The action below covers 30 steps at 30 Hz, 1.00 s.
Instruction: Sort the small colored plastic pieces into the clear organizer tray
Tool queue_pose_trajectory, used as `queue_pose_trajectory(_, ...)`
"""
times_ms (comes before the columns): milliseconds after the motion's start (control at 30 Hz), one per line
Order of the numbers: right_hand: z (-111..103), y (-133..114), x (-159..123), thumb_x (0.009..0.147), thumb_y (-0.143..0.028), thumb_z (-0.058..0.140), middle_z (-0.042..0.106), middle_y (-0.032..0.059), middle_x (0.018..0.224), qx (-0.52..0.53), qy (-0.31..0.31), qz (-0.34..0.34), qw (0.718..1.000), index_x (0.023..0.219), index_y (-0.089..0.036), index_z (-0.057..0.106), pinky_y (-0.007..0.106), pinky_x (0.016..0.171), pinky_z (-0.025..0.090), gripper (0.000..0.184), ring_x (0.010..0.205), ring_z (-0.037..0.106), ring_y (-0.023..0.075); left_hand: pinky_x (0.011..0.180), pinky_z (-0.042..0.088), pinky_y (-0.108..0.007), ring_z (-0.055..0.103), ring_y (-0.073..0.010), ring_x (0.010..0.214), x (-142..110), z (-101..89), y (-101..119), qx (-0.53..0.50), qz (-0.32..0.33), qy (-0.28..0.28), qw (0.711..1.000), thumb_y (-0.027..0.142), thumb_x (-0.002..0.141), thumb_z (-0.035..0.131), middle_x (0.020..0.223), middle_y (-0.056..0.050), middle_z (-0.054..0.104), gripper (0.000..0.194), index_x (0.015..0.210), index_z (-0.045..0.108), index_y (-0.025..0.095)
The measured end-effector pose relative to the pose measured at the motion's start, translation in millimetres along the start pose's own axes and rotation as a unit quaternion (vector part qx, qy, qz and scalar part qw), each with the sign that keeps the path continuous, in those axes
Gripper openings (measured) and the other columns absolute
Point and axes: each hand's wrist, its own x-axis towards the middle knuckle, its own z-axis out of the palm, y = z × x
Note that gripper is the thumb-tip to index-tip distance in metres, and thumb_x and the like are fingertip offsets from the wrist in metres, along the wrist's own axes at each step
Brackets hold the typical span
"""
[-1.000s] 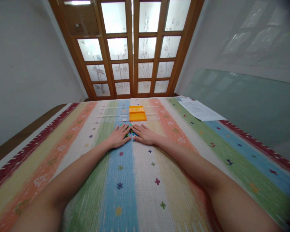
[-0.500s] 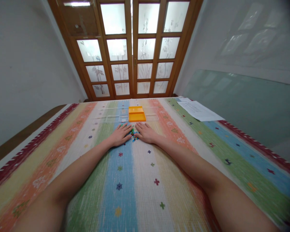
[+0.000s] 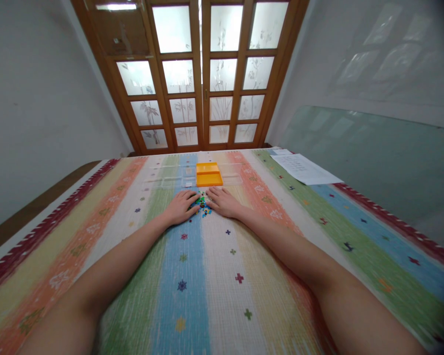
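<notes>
The head view shows 2 bare forearms stretched forward over a striped cloth (image 3: pixel 214 276). The left hand (image 3: pixel 179 207) lies palm down, fingers loosely spread and slightly curled, holding nothing. The right hand (image 3: pixel 224 202) lies the same way, flat and empty. Between the 2 hands, touching both sets of fingertips, sits a small heap of tiny coloured pieces (image 3: pixel 203 204); their shapes are too small to tell. Just beyond the fingertips stands an orange tray (image 3: pixel 208 174), flanked on both sides by clear trays (image 3: pixel 166 178). Well off to the right of the right hand lies a sheet of paper (image 3: pixel 305 169). Beyond the trays stands a wooden door (image 3: pixel 203 74) with frosted panes.
</notes>
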Motion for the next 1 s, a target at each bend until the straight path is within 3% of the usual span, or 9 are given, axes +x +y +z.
queue_pose_trajectory(200, -3.9, -3.0, -1.4, 0.108, -0.057, 0.034, 0.042, 0.0159, 0.163, -0.007, 0.012, 0.002, 1.0, 0.156, -0.019, 0.047, 0.051, 0.124, 0.026, 0.063, 0.153, 0.035, 0.0286, 0.128, 0.016, -0.054, 0.023, -0.0303, 0.158, -0.8, 0.9, 0.0, 0.015, 0.003, -0.05, 0.999, 0.066, 0.103, 0.032, 0.169, -0.004, 0.034, 0.068, 0.161, 0.04, 0.032)
queue_pose_trajectory(433, -7.8, -8.0, -2.1, 0.106, -0.054, 0.04, 0.043, 0.0173, 0.162, -0.038, 0.048, -0.006, 0.998, 0.155, -0.016, 0.049, 0.052, 0.126, 0.02, 0.063, 0.153, 0.034, 0.031, 0.128, 0.014, -0.053, 0.016, -0.0315, 0.16, -3.1, 3.9, -6.2, 0.024, -0.029, -0.071, 0.997, 0.074, 0.1, 0.03, 0.173, -0.007, 0.023, 0.081, 0.166, 0.029, 0.027)
queue_pose_trajectory(600, -12.5, -12.1, -4.6, 0.106, -0.058, 0.04, 0.039, 0.0123, 0.165, -0.005, 0.013, -0.068, 0.998, 0.16, -0.023, 0.044, 0.051, 0.127, 0.02, 0.064, 0.155, 0.032, 0.028, 0.128, 0.011, -0.055, 0.012, -0.033, 0.161, -6.7, 0.5, -13.0, 0.032, -0.063, -0.079, 0.994, 0.077, 0.098, 0.03, 0.173, -0.011, 0.019, 0.088, 0.166, 0.027, 0.023)
queue_pose_trajectory(767, -15.9, -22.2, -9.4, 0.105, -0.063, 0.042, 0.028, 0.0059, 0.17, 0.031, -0.038, -0.144, 0.988, 0.162, -0.031, 0.039, 0.051, 0.129, 0.013, 0.065, 0.159, 0.022, 0.0258, 0.128, 0.01, -0.056, 0.011, -0.0322, 0.161, -8.1, 2.0, -20.2, 0.039, -0.067, -0.085, 0.993, 0.076, 0.098, 0.028, 0.173, -0.012, 0.016, 0.088, 0.166, 0.025, 0.021)
queue_pose_trajectory(1000, -9.8, -13.1, -7.4, 0.105, -0.066, 0.033, 0.028, 0.0107, 0.17, 0.014, -0.03, -0.115, 0.993, 0.164, -0.023, 0.035, 0.051, 0.129, 0.013, 0.073, 0.159, 0.021, 0.0281, 0.128, 0.009, -0.055, 0.008, -0.0318, 0.162, -7.6, 0.2, -17.2, 0.03, -0.055, -0.1, 0.993, 0.075, 0.1, 0.026, 0.174, -0.012, 0.014, 0.086, 0.167, 0.024, 0.021)
